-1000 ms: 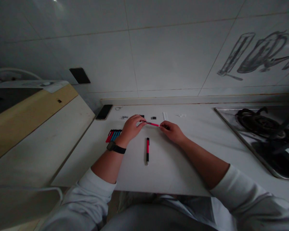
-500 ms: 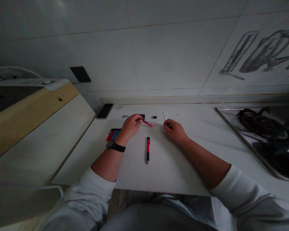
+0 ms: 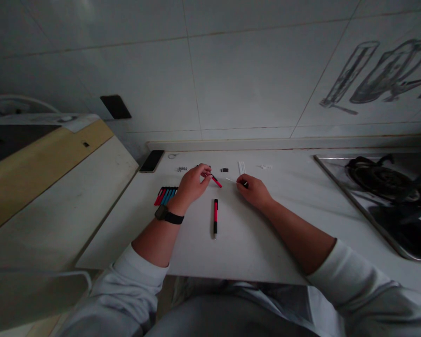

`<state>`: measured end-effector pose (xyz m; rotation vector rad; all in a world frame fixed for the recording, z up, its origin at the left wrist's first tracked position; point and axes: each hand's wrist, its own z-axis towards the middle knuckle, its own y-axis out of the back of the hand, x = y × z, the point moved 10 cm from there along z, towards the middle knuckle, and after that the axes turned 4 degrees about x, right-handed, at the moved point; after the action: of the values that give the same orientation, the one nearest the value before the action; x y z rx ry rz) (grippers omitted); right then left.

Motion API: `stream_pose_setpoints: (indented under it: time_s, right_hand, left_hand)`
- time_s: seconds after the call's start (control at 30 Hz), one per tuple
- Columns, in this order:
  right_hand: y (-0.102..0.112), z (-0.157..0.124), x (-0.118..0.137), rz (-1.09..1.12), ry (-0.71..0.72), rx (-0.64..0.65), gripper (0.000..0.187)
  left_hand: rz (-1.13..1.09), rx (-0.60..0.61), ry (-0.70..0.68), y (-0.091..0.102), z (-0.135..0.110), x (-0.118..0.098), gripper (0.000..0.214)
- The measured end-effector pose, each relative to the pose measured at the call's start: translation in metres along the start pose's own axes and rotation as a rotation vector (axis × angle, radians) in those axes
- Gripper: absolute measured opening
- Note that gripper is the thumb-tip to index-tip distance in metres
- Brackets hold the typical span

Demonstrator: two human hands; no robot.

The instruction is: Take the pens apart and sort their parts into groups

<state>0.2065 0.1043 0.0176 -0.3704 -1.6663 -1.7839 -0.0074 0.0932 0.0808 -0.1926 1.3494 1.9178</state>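
My left hand [image 3: 195, 183] is closed on a red pen barrel [image 3: 216, 181], which points down to the right from my fingertips. In my right hand [image 3: 253, 188] is a thin white pen refill [image 3: 231, 180], its tip reaching left toward the barrel; a small black part shows at the same fingers. The two pieces are apart. Nearer to me, a whole red and black pen [image 3: 215, 219] lies upright in view on the white counter [image 3: 192, 250]. Left of my left wrist lies a row of red and blue pen barrels [image 3: 165, 195].
Along the back lie small springs [image 3: 182, 169], dark clips [image 3: 224, 170], white refills [image 3: 242, 167] and small clear parts [image 3: 265, 166]. A phone [image 3: 152, 161] rests at the back left. A gas stove [image 3: 382, 201] is set in at the right, and a pale panel [image 3: 73, 187] stands left.
My left hand has moved slightly right and turned, so the red barrel now tilts more steeply downward. My right hand has shifted very slightly left with the refill.
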Motion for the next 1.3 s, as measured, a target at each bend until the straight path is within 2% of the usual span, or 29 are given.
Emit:
stream_pose_setpoints:
  time_s: [0.13, 0.27, 0.37, 0.43, 0.6, 0.7, 0.8, 1.03, 1.3]
  right_hand:
    - [-0.001, 0.0, 0.0, 0.001, 0.008, 0.007, 0.012]
    - [-0.002, 0.0, 0.001, 0.0, 0.007, 0.017, 0.011]
    - [-0.002, -0.001, 0.002, -0.005, 0.02, 0.021, 0.011]
    - [-0.002, -0.001, 0.004, -0.003, 0.028, 0.024, 0.011]
    - [-0.002, -0.002, 0.007, -0.001, 0.037, 0.03, 0.011]
    - [-0.002, -0.002, 0.008, -0.012, 0.04, 0.031, 0.012]
    - [-0.003, -0.001, 0.005, -0.015, 0.035, 0.036, 0.013]
    - [-0.006, -0.001, 0.003, -0.037, 0.049, 0.036, 0.013]
    - [-0.005, -0.002, 0.006, -0.049, 0.049, 0.047, 0.014]
  left_hand:
    - [0.054, -0.006, -0.019, 0.007, 0.002, -0.006, 0.004]
    - [0.056, -0.042, -0.017, 0.023, 0.005, -0.004, 0.005]
    - [0.046, -0.086, 0.041, 0.041, 0.006, 0.011, 0.006]
    - [0.036, -0.043, 0.111, 0.046, 0.006, 0.027, 0.009]
    - [0.063, 0.268, 0.258, 0.028, -0.001, 0.071, 0.011]
    - [0.108, 0.377, 0.323, 0.02, -0.008, 0.088, 0.011]
    - [0.172, 0.409, 0.352, 0.018, -0.012, 0.094, 0.01]
    - [0.33, 0.398, 0.317, 0.013, -0.012, 0.087, 0.008]
    - [0.309, 0.442, 0.286, -0.005, -0.013, 0.088, 0.003]
